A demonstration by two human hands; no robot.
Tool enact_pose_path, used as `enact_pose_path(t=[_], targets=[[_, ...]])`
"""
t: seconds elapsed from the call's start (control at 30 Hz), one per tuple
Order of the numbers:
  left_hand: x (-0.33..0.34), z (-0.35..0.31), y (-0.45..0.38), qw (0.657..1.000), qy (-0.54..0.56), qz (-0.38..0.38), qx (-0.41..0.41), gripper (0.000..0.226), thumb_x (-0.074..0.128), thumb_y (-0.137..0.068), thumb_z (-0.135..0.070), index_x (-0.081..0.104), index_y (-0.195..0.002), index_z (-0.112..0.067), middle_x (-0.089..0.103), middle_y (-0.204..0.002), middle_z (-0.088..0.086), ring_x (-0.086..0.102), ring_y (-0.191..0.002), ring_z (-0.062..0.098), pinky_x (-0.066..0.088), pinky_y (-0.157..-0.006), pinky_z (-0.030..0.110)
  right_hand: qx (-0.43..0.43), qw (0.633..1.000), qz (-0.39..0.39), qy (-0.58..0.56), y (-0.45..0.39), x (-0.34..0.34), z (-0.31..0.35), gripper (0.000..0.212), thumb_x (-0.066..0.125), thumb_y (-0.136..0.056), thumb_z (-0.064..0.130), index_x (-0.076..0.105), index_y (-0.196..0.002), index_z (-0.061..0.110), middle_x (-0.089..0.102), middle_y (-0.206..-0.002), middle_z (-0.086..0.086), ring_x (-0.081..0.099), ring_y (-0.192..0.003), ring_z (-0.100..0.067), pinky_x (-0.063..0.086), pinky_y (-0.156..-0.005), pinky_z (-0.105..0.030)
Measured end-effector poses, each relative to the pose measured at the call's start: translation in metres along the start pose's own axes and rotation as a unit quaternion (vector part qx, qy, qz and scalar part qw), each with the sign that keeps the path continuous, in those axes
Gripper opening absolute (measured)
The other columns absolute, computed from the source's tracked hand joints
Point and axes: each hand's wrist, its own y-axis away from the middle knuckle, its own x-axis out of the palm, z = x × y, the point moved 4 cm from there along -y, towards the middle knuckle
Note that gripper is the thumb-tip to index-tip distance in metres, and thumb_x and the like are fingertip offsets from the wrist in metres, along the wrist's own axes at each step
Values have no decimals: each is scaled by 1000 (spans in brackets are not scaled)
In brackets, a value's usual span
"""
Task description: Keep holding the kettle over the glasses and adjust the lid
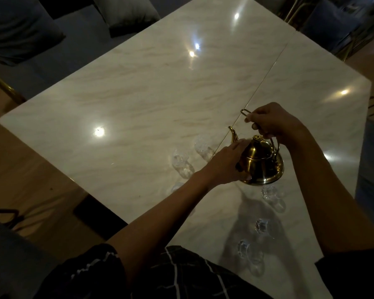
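Observation:
A brass teapot (262,162) with a curved spout is held just above the pale marble table (149,89). My right hand (272,121) grips its wire handle from above. My left hand (227,162) cups the pot's left side, thumb under its base. Several small clear glass cups stand around it: one (181,162) and another (203,147) to the left below the spout, a third (270,194) just under the pot. More cups (262,226) lie nearer me.
A thin seam (266,76) splits the tabletop diagonally. Dark cushioned seats (125,11) line the far side, and chairs with gold legs (333,29) stand at the far right. Wooden floor (26,169) shows on the left. Ceiling lights glare on the glossy top.

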Motion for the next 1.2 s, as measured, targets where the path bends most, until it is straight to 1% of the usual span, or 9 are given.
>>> enact_pose_path(t=[0.23,0.43,0.5,0.57,0.63,0.8,0.93,1.03,1.2], targets=[[1,2,-4,1000,3,2,-1,107,89,-72,-26,28,-157,-11,40,-157,16,50,-134,36,49,-106,50,7,1000,0,-2,-6,-1,-4,24,55,-99,17,69,-112,1,59,-76,-7,47,-57,-12,39,-50,-23],[3,5,-7,1000,-7,5,-10,107,90,-71,-26,29,-157,-10,40,-157,15,51,-133,35,47,-106,45,-1,1000,-3,-8,-10,0,-8,24,54,-99,17,69,-110,1,59,-75,-7,47,-56,-13,38,-50,-23],[5,9,-8,1000,-13,9,-15,108,90,-71,-30,28,-157,-13,40,-157,13,51,-133,34,48,-107,48,-2,1000,-4,-13,-13,1,-11,25,54,-99,17,69,-110,1,59,-75,-7,47,-55,-13,38,-51,-24],[7,14,-9,999,-20,13,-22,109,89,-70,-34,26,-158,-16,40,-157,11,52,-132,33,51,-103,53,-4,1000,-5,-13,-16,3,-15,25,54,-99,18,69,-110,1,59,-75,-7,48,-56,-13,39,-51,-24],[8,18,-8,999,-27,16,-29,109,88,-71,-35,25,-158,-16,38,-158,12,52,-132,35,51,-103,54,-7,1000,-7,-16,-19,6,-19,26,56,-98,19,70,-110,2,60,-76,-7,49,-56,-13,39,-51,-25],[10,25,-3,998,-44,20,-43,110,89,-71,-28,25,-159,-13,32,-162,14,46,-138,38,45,-110,50,-4,998,-20,-52,-20,16,-30,23,58,-96,19,71,-105,2,59,-71,-7,46,-49,-13,36,-45,-22],[15,33,4,997,-52,25,-59,109,89,-72,-27,25,-159,-16,30,-164,12,43,-140,38,45,-110,53,-12,996,-30,-89,-13,30,-40,20,60,-93,18,71,-100,3,58,-67,-7,45,-45,-11,34,-39,-17],[17,35,16,996,-51,23,-70,105,86,-75,-25,24,-160,-17,29,-164,10,41,-142,35,47,-107,54,-16,994,-33,-98,-6,41,-43,18,59,-94,19,72,-96,7,59,-68,-7,48,-50,-13,35,-42,-18],[23,44,40,995,-51,25,-86,103,83,-79,-26,22,-161,-20,27,-166,9,40,-143,35,44,-110,53,-26,995,-8,-92,2,62,-54,19,61,-92,22,72,-95,7,62,-72,-9,53,-54,-13,37,-47,-21]])
